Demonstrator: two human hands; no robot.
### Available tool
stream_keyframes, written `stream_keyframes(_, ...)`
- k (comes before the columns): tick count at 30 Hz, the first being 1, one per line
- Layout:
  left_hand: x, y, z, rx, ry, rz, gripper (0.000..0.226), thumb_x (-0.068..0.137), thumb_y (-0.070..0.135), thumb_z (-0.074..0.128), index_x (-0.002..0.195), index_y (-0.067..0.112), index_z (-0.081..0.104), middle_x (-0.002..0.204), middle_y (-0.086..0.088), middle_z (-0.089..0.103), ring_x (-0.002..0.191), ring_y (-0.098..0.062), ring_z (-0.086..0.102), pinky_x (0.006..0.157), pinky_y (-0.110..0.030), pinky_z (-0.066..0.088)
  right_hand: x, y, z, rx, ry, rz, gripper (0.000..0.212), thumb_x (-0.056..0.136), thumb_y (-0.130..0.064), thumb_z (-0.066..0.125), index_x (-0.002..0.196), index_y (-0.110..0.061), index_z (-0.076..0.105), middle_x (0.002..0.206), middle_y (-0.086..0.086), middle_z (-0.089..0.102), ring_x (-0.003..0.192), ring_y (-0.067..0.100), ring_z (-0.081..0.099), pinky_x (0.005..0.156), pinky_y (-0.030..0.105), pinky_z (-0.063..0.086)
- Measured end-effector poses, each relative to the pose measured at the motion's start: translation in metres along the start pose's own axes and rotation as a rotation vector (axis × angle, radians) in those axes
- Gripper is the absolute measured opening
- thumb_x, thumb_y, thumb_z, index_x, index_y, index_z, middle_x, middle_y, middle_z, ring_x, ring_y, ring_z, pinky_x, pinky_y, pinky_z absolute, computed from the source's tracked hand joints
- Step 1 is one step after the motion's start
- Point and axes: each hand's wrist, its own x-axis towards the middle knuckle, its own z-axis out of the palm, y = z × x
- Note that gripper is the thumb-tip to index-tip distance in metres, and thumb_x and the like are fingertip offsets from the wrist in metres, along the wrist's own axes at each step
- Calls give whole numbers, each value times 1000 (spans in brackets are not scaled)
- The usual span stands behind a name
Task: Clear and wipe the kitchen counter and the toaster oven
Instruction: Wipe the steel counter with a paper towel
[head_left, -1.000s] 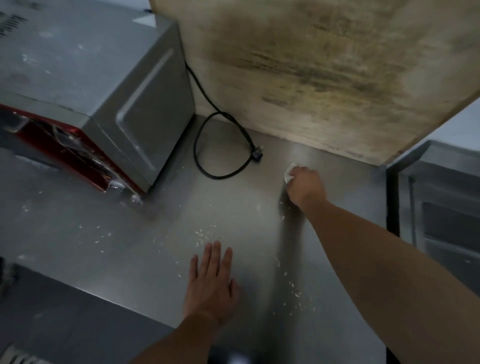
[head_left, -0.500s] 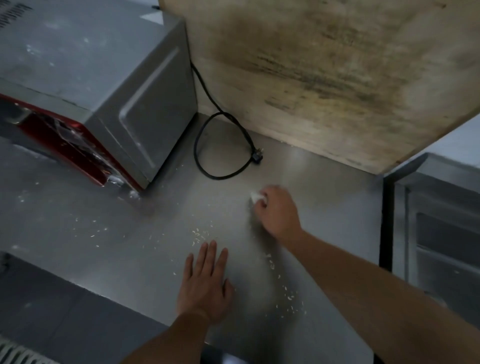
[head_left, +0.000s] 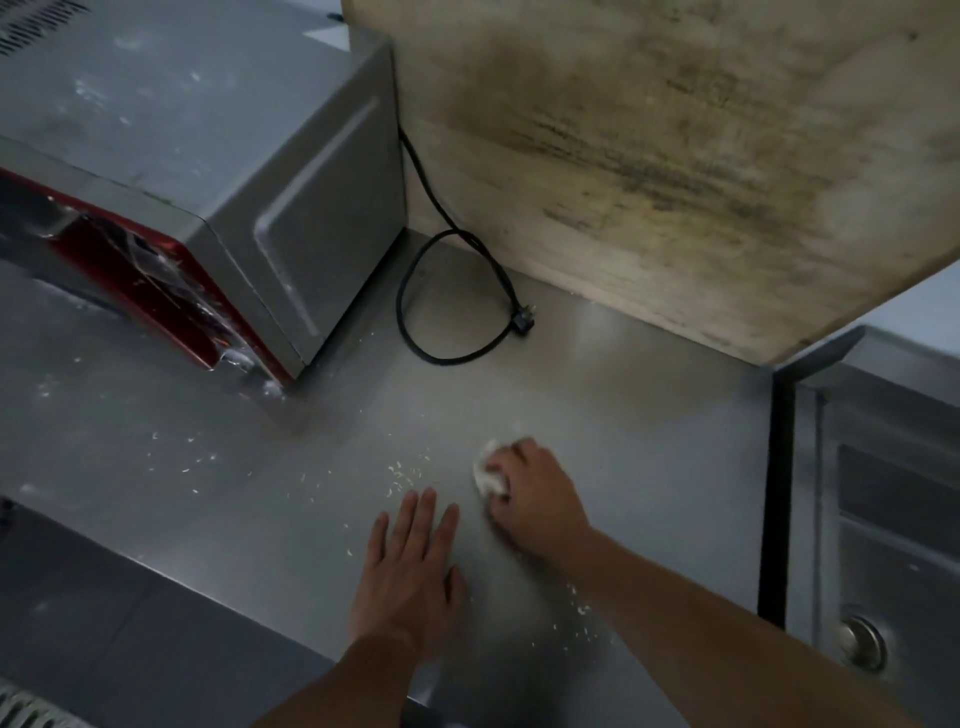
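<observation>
1. Head view, lower middle of the frame: my right hand is bunched around a white wad of paper or cloth, pressing it onto the steel counter. I'd say that's to scrub and herd the crumbs lying just left of it.
2. My left hand lies flat beside it, fingers straight, gripping nothing — probably just bracing me while I lean in.
3. Upper left: the toaster oven, grey top dusty and speckled, red front facing left. Its black cord loops loose on the counter, plug lying free — unplugged.
4. Upper right: a stained wooden board stands at the back of the counter.
5. Containers — none that I can see holding anything. The right edge looks like a steel sink with a drain; can't tell what's inside.
</observation>
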Motion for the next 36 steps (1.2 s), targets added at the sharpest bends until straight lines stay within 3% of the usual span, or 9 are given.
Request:
stream_keyframes(4,0,0,-2,-5,-14,-1,76,78,46,55,149,21,46,160,-9,31,149,-28,24,116,-53,17,-26,7,-4,41,-54,-5,30,79,-30,57,106,-21,66,104,1,59,90,23,56,77,31,47)
stream_keyframes(8,0,2,-5,-4,-29,-7,76,78,46,55,149,21,46,160,-9,32,149,-27,24,116,-52,18,36,15,-32,186,218,167,22,87,-27,64,107,-17,63,97,1,55,82,18,50,71,27,36)
stream_keyframes(12,1,2,-5,-4,-31,-5,74,80,46,52,149,21,44,161,-8,30,150,-28,23,115,-52,18,101,35,-46,52,317,195,30,88,-24,62,116,-14,63,109,11,58,95,30,57,80,35,48)
stream_keyframes(19,0,3,-6,-12,-47,-22,71,93,49,31,158,26,15,166,-3,1,153,-24,-9,121,-49,1,104,60,-27,-132,171,289,41,93,-30,57,128,-9,57,120,19,53,104,38,55,88,40,46)
stream_keyframes(23,1,2,-6,13,-52,-26,72,89,48,39,156,24,30,164,-6,15,153,-24,7,120,-50,8,30,13,-4,-7,36,131,40,89,-33,55,126,-21,61,120,11,55,101,33,56,88,37,46)
stream_keyframes(26,2,1,-5,30,-56,-26,72,89,49,35,156,24,29,165,-6,14,154,-24,7,121,-49,7,-26,-8,0,68,-97,15,39,83,-37,50,116,-27,67,109,3,59,95,26,58,83,34,50)
stream_keyframes(28,2,2,-6,27,-62,-26,73,89,49,30,158,25,23,166,-5,9,154,-24,1,122,-49,5,-46,-5,-11,92,-96,4,32,82,-31,59,112,-28,69,104,0,61,94,21,59,81,30,48)
stream_keyframes(32,0,5,-11,9,-52,-41,74,88,48,28,158,26,20,167,-4,6,154,-23,-1,123,-49,5,-43,50,-47,98,250,239,32,81,-24,65,113,-24,71,106,5,61,96,27,61,80,28,46)
stream_keyframes(36,-2,7,-13,6,-42,-47,74,88,47,27,158,26,20,167,-4,7,154,-22,-1,123,-48,4,-46,128,-65,-97,227,495,32,92,-24,57,122,-18,65,116,14,57,99,37,61,83,38,50)
